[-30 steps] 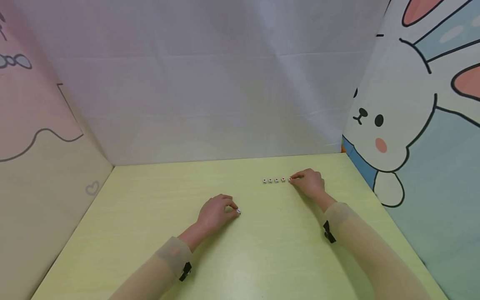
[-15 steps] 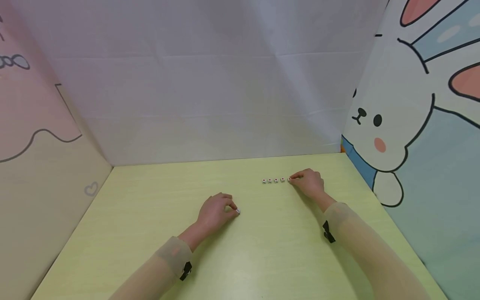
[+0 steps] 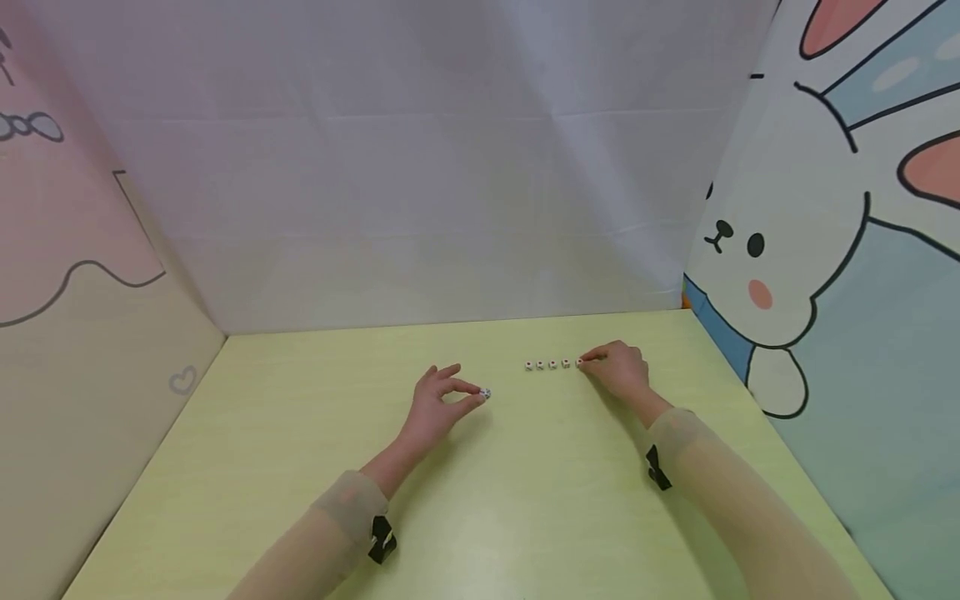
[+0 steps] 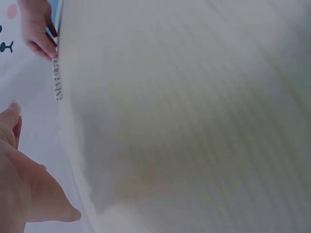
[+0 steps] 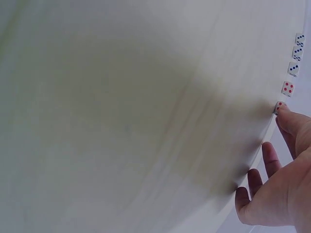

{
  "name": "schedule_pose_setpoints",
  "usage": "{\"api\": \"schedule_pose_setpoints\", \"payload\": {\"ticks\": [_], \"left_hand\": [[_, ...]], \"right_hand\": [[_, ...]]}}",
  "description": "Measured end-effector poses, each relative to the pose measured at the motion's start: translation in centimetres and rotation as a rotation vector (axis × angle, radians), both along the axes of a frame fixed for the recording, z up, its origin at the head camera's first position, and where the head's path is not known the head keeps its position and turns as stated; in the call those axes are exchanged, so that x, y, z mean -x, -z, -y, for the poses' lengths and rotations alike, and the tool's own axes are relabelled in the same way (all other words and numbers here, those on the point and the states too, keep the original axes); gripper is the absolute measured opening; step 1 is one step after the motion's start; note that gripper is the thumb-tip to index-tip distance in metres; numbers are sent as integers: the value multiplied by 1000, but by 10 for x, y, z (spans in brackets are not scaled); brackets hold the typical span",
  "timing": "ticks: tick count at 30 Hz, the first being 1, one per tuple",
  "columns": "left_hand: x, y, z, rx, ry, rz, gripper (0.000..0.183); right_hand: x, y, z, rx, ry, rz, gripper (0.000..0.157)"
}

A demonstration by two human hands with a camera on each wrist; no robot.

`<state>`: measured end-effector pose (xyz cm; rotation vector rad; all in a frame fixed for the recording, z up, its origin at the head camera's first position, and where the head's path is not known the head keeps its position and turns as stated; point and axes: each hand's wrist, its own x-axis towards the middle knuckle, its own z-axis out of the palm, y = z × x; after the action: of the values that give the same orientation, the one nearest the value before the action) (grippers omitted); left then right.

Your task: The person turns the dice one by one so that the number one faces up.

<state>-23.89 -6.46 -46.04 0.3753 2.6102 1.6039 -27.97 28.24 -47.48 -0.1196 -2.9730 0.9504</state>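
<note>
Between the thumb and index finger of my left hand (image 3: 433, 410) is a small white die (image 3: 486, 393), raised over the table, the other fingers spread. That die does not show in the left wrist view, where only part of the hand (image 4: 34, 189) appears at the lower left. Toward the back right, several white dice (image 3: 552, 364) stand in a straight row with small gaps. My right hand (image 3: 621, 371) pinches the die at the row's right end (image 5: 279, 107), which sits on the table. Its other fingers are loosely bent in the right wrist view.
A pale yellow-green table (image 3: 300, 450) spreads under both hands. Behind it hangs a white cloth wall (image 3: 420, 208). Printed side panels border it, with a rabbit drawing (image 3: 795, 250) on the right and a pink and cream panel (image 3: 82, 358) on the left.
My left hand has risen from the table and moved forward and slightly right with its die, its fingers spreading more. My right hand and the row have stayed in place.
</note>
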Motion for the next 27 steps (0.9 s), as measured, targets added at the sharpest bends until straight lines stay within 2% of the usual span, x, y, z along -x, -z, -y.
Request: {"api": "schedule_pose_setpoints", "payload": {"ticks": [7,10,12,18,27], "left_hand": [[3,15,-1,295,-9,-88,11],[3,18,-1,378,-11,-122,11],[3,20,-1,420,-13,-118,12],[1,19,0,476,-3,-93,16],[1,20,6,486,20,-108,13]], "right_hand": [[-1,-1,0,-8,-4,-6,29],[-1,-2,1,-10,-8,-5,29],[-1,-2,1,-12,-10,-4,29],[-2,-2,1,-11,-6,-6,29],[-1,-2,2,-18,-4,-3,30]]}}
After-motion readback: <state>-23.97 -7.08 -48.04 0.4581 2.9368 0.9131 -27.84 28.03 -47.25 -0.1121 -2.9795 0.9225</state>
